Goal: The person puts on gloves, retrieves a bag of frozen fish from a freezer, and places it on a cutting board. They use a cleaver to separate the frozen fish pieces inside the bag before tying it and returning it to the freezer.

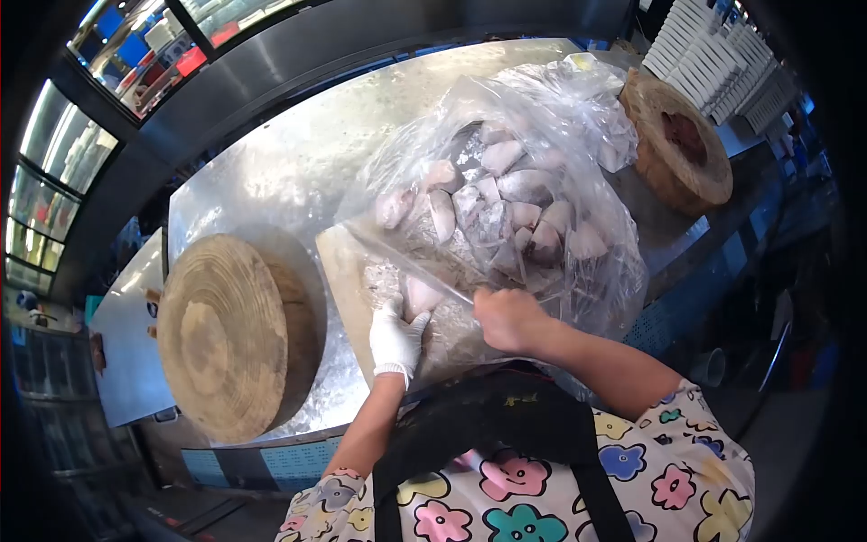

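A white glove covers my left hand (pixel 396 341), which presses on a pale piece of fish (pixel 423 294) lying on the cutting board (pixel 340 264). Wrapped round the handle of a long knife (pixel 411 267), my bare right hand (pixel 508 321) is closed at the board's right part. The blade points up and to the left, above the fish piece. Beyond both hands, a large clear plastic bag (pixel 596 135) lies open with several cut fish chunks (pixel 526 187) in and around it.
A round wooden chopping block (pixel 221 339) stands at the left of the metal table (pixel 271 163). Another round block (pixel 673 140) with a dark red patch is at the back right. Behind it are stacked white trays (pixel 709 59). Glass-fronted tanks stand at the upper left.
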Available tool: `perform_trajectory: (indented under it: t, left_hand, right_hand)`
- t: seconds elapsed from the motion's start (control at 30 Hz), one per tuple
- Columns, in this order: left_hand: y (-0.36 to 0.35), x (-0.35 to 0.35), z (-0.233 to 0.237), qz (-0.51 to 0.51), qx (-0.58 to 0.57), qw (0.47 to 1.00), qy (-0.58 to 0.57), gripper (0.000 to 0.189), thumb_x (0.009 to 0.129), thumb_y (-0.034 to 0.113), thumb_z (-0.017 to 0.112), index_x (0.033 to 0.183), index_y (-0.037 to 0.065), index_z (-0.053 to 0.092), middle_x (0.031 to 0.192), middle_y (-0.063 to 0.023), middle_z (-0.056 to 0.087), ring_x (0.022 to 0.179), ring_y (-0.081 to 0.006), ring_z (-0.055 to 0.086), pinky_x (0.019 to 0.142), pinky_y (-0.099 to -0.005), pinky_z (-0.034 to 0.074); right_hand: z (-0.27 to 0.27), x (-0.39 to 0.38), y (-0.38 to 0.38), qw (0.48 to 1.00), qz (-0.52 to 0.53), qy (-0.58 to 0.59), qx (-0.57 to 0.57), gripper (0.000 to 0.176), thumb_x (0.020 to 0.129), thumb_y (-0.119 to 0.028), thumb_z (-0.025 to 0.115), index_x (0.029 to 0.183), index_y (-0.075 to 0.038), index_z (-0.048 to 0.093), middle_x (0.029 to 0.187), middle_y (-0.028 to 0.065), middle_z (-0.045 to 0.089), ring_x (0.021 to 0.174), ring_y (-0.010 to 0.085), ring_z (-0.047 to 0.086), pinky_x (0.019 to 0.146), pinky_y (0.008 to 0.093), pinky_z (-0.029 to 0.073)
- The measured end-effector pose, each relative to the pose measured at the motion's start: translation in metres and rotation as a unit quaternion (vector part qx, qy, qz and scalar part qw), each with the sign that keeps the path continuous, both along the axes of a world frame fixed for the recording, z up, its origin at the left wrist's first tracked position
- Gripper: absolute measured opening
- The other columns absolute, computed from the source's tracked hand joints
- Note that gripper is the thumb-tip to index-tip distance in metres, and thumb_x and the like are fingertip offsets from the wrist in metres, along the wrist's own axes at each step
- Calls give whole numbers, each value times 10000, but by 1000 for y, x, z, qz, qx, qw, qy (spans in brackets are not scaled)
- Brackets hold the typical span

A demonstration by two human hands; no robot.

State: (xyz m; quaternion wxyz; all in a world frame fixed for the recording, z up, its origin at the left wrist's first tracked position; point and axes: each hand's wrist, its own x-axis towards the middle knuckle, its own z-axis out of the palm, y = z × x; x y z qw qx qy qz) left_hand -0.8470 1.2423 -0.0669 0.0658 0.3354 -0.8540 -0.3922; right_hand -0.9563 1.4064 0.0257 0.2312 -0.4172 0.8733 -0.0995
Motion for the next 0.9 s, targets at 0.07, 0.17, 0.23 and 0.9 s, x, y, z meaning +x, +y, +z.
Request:
perform_trajectory:
  t: [0.07,0.17,0.23,0.9]
  left_hand:
    - [-1,-1,-10,-24,1,999,22,577,723,227,790,1196,-15,566,1061,-217,612,985,-352,611,865,-391,489]
    - [2,-1,-2,-6,-15,1000,13,593,721,227,791,1210,-14,559,1061,-220,610,978,-355,614,861,-396,493]
    - [0,-4,1,-19,-30,999,0,597,723,220,789,1220,-11,555,1066,-221,610,980,-358,613,863,-393,492]
    - [-84,-351,28,-378,-142,907,123,499,777,67,631,1272,64,563,1291,-174,567,1187,-318,548,996,-338,423]
  right_hand:
    - [-4,7,-6,997,-1,-37,65,202,791,-40,511,960,59,558,885,258,669,867,390,672,757,469,533]
    - [-12,7,-5,999,1,-29,23,189,800,-55,505,949,45,563,853,261,661,838,403,666,753,488,523]
    - [-8,2,2,999,-12,-37,9,173,818,-81,515,937,34,568,844,258,659,829,407,662,751,498,515]
    - [29,-163,75,946,-305,59,-96,205,871,-173,551,898,25,597,847,277,650,846,420,652,761,475,514]
